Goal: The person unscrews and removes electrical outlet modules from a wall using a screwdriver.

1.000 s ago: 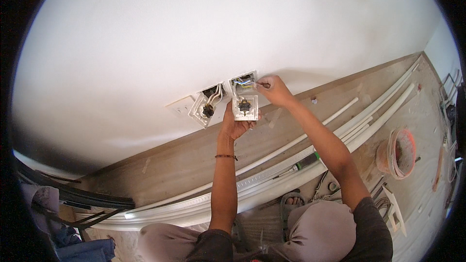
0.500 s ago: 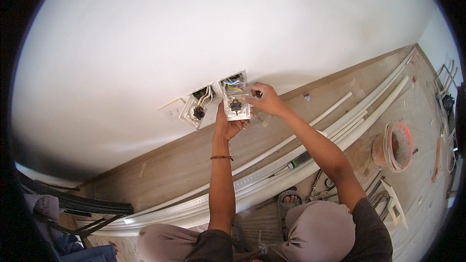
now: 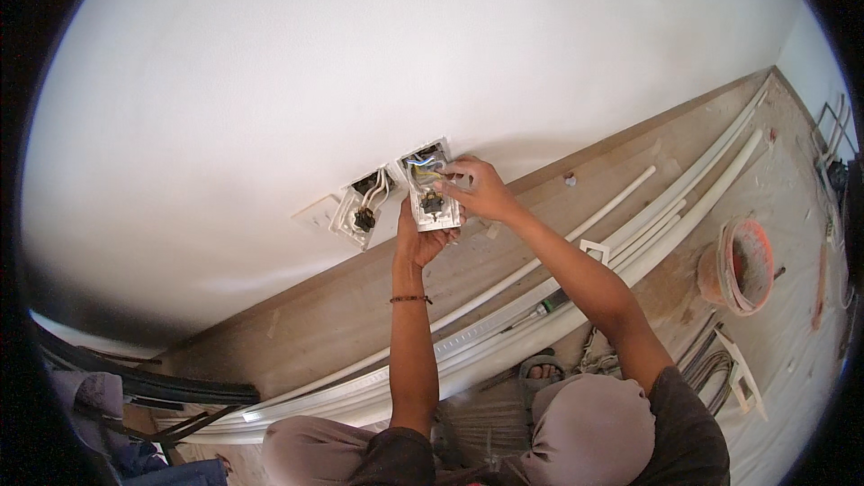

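My left hand (image 3: 425, 238) grips a white wall socket (image 3: 436, 212) from below, its back with a dark terminal block facing up. Directly above it is the open wall box (image 3: 423, 155), from which blue, white and yellow wires emerge. My right hand (image 3: 477, 189) pinches at a yellow wire (image 3: 427, 174) between thumb and forefinger, just over the top of the socket. The fingertips partly hide the wire's end. Just left, a second socket (image 3: 362, 218) hangs by pale wires from another wall box (image 3: 371, 182).
A white cover plate (image 3: 319, 213) is on the wall at left. Long white pipes (image 3: 693, 207) lie along the floor below the wall, with a green-and-black screwdriver (image 3: 547, 304) on them. An orange bucket (image 3: 738, 265) stands at right, near coiled cable (image 3: 711, 369).
My right fingers have come closer together at the wire over the socket. The held socket has shifted slightly left and down in view, and the view itself has moved a little.
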A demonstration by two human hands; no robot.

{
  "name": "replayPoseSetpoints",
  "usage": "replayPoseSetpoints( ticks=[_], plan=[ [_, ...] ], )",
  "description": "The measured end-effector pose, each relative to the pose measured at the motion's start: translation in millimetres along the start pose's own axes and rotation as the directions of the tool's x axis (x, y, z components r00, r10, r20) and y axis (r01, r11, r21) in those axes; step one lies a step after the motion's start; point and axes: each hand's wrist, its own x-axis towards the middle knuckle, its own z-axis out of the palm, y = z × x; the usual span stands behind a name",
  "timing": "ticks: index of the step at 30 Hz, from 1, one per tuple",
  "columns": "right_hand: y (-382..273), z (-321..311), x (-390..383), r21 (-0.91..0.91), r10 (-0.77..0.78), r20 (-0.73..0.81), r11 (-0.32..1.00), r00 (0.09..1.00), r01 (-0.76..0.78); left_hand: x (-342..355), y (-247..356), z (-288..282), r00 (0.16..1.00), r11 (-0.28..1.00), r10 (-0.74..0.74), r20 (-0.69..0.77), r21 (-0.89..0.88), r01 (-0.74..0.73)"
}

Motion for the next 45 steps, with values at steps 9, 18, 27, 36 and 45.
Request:
replayPoseSetpoints(
  ticks=[9, 18, 27, 36, 45],
  plan=[
    [6.6, -28.4, 20.6, -0.350, -0.223, 0.133, 0.901, 0.966, 0.256, -0.1, 2.1, -8.3, 0.999, 0.999, -0.027, -0.040, 0.038, 0.029],
    [17.3, -36.6, -16.6, -0.246, -0.092, -0.059, 0.966, 0.994, 0.075, 2.2, -2.0, -8.3, 0.999, 0.998, 0.046, 0.008, 0.052, -0.046],
    [83.8, -99.6, -212.4, -0.403, 0.241, 0.421, 0.914, 0.874, -0.058, 13.6, -33.0, 5.6, 0.970, 0.970, 0.231, -0.072, -0.064, -0.236],
    [-35.1, -75.4, -147.6, -0.388, 0.237, 0.409, 0.919, 0.881, -0.067, 10.9, -38.2, 6.7, 0.933, 0.938, 0.345, -0.101, -0.006, -0.348],
    [-204.1, -38.4, 57.0, -0.383, -0.417, 0.705, 0.457, 0.574, 0.803, 2.1, -32.3, 13.6, 0.942, 0.956, 0.256, -0.217, -0.090, -0.280]
  ],
)
